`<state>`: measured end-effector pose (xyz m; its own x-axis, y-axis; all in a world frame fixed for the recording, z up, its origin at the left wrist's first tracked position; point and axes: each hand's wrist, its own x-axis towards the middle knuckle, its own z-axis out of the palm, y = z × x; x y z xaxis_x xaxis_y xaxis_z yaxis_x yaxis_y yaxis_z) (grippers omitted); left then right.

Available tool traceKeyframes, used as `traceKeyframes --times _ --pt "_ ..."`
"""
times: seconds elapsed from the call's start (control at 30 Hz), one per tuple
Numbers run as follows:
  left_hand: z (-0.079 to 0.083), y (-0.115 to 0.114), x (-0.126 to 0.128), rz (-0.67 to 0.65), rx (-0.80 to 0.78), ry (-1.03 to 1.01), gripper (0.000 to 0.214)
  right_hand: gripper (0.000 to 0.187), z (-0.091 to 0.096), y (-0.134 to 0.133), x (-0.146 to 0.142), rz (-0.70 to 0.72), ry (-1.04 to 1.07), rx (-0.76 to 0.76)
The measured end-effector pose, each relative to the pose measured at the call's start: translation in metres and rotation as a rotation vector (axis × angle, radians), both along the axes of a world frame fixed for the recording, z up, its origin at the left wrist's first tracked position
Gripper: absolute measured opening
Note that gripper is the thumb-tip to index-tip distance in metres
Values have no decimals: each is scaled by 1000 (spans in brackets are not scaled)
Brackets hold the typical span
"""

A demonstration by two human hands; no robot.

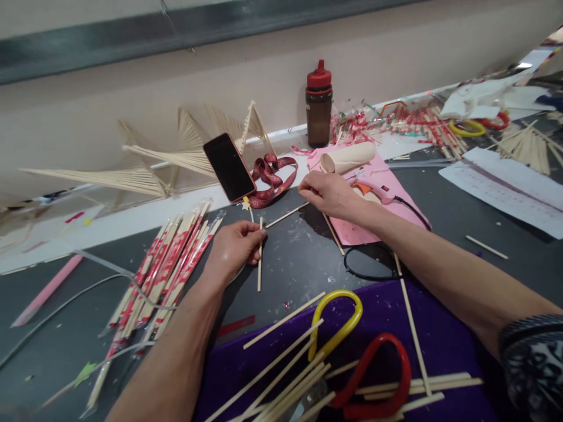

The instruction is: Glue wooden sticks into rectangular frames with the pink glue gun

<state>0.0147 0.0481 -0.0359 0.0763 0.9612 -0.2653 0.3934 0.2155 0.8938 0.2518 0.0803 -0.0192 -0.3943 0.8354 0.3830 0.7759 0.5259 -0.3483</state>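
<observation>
My left hand (235,246) pinches a short wooden stick (260,258) and holds it upright on the dark table (299,264). My right hand (328,193) is closed on the end of a second thin stick (285,215) that slants down toward the first one. A hot glue gun (373,190) with a black cord lies on pink paper (398,205) just right of my right hand. A phone (229,167) with a red lanyard (272,176) leans behind the sticks.
Wrapped chopsticks (171,269) lie left of my left hand. Loose sticks, yellow-handled scissors (338,322) and a red handle (378,375) rest on purple cloth (440,334) near me. A brown bottle (319,108), a stick model (176,158) and more clutter line the wall.
</observation>
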Motion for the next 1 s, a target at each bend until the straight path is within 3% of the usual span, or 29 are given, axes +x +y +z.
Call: traceKeyframes --times 0.1,0.33,0.47,0.57,0.67,0.8,1.0 --pt "-2 2 -1 -17 6 26 20 19 -3 -7 13 -40 11 -48" --pt "1 1 1 -5 5 26 18 19 -16 -11 41 -161 -186 -115" --pt "2 -2 1 -4 7 12 18 20 -5 -13 47 -203 -382 -165" --pt "3 -4 0 7 -3 13 17 23 7 -16 34 -231 -494 -126" --pt "4 -4 -1 10 7 50 17 24 11 -15 9 -152 -514 -6" --pt "4 -4 -2 2 46 172 17 23 3 -8 -25 62 -545 62" --pt "2 -2 -4 -3 59 204 18 27 -14 1 -33 139 -500 67"
